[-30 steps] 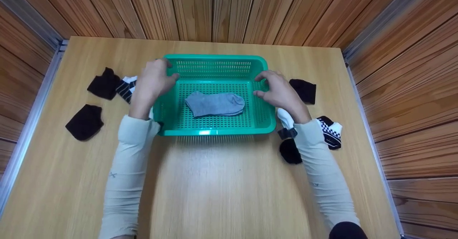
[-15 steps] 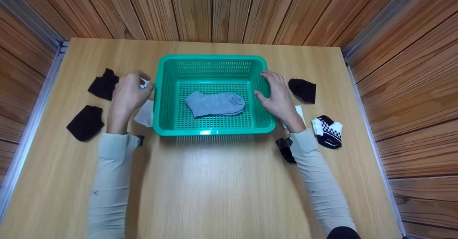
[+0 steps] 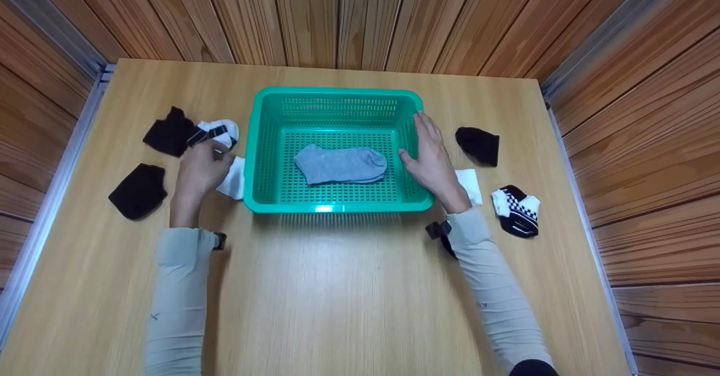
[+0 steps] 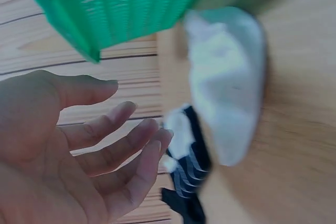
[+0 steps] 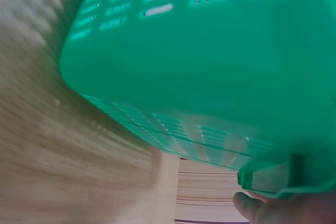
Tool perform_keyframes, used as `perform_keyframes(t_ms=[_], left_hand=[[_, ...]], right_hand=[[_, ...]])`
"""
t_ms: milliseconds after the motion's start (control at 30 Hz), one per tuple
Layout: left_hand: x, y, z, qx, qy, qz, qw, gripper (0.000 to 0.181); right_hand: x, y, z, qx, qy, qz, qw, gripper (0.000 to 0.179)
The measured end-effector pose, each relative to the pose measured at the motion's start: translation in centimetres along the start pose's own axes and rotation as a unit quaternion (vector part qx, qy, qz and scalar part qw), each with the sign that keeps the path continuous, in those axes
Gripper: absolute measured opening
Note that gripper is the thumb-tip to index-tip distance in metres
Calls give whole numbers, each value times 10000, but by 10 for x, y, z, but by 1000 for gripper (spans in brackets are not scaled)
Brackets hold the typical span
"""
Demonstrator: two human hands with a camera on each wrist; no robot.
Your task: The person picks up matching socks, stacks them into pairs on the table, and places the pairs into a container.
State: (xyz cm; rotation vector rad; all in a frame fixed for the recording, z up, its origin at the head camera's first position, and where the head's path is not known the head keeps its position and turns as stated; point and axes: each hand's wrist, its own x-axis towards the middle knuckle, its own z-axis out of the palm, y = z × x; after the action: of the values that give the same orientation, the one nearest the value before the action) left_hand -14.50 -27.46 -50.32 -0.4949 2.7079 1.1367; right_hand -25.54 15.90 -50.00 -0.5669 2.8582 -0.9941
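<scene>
Green perforated basket point(image 3: 337, 207) stands upright at the middle of the table in the head view, gray ankle socks point(image 3: 341, 165) lying flat on its floor. The right hand point(image 3: 436, 165) is spread at the basket's three o'clock rim, thumb inward; I cannot tell how firmly it presses. If it leans there, I judge the light basket could slide or tip. At nine o'clock the left hand point(image 3: 199, 168) hovers by a striped black-and-white sock point(image 3: 223, 129). That sock meets a black sock point(image 3: 170, 132), so a careless pinch might drag both. Between eight and nine, a white sock point(image 3: 233, 181) lies against the basket's side and could be trapped if the basket shifts. Another black sock point(image 3: 478, 145) sits at three; a white folded sock point(image 3: 470, 186) and a checkered sock point(image 3: 517, 214) lie between three and four. The knit looks soft and limp, the plastic stiff and glossy.

In the left wrist view, that hand, at eight o'clock, has loosely bent fingers, a modest gap from the thumb, and holds nothing. The white sock, blurred, shows toward two, its rounded end smooth.

In the right wrist view, slotted walls and a rounded corner fill the top; one fingertip shows below the handle at five.
</scene>
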Motion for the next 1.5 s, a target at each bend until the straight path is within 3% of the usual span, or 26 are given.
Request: perform_keyframes(t_ms=[200,433,567,733,933,1100,1300,1500], left_hand=[[-1,-17,11,-173,-4,-373,9992,49],[3,-29,20,-151,-222,-727,9970,53],[4,-30,24,-127,-254,-843,9960,56],[5,-27,29,-148,-247,-952,9950,47],[6,-24,33,-496,-525,-1172,9905,52],[4,-26,36,-482,-570,-1146,9906,44],[-2,-29,37,-524,-354,-779,9950,39],[-5,-33,31,-737,-532,-648,9938,47]], right_hand=[[-2,1,3,-13,-73,23,10000,80],[-2,-2,4,-270,-196,112,9994,78],[-2,-4,5,-377,-188,129,9990,76],[-1,-5,4,-330,-187,114,9992,77],[-2,-4,3,-368,-197,138,9990,79],[-2,-3,5,-361,-229,155,9990,79],[-2,-4,5,-351,-132,36,9993,74],[-2,-5,3,-370,-148,87,9992,74]])
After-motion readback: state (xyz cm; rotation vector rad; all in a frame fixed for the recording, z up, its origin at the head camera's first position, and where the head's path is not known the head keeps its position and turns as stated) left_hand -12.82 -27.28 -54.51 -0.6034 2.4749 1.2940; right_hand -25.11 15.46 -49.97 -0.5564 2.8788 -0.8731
